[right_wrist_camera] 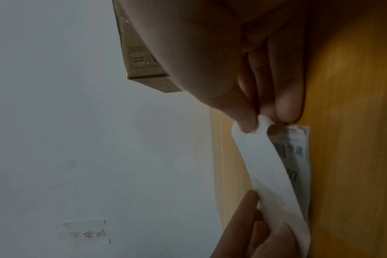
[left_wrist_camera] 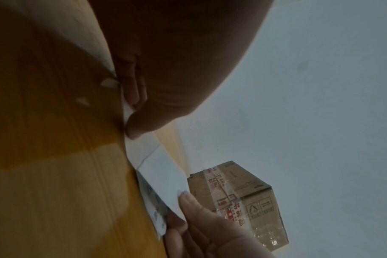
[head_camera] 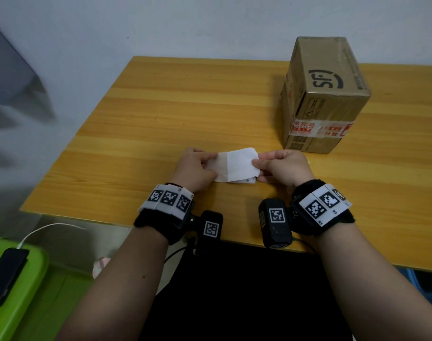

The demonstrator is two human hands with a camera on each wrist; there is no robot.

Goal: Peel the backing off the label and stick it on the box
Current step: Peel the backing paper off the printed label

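Note:
A white label (head_camera: pixel 237 166) is held flat just above the wooden table (head_camera: pixel 185 107), between both hands. My left hand (head_camera: pixel 213 166) pinches its left end, thumb on top (left_wrist_camera: pixel 132 127). My right hand (head_camera: pixel 256 166) pinches the right end of a plain white sheet (right_wrist_camera: pixel 270 167), which curls away from the printed barcode sheet (right_wrist_camera: pixel 298 157) lying nearer the table. The two sheets are parted at the right end and still joined toward the left. The taped cardboard box (head_camera: pixel 325 94) stands upright at the back right, beyond my right hand.
A grey wall (head_camera: pixel 185 25) runs behind the table. To the left of the table, lower down, a green bin (head_camera: pixel 20 291) carries a dark phone (head_camera: pixel 5 274) on a white cable. The table's near edge runs under my wrists.

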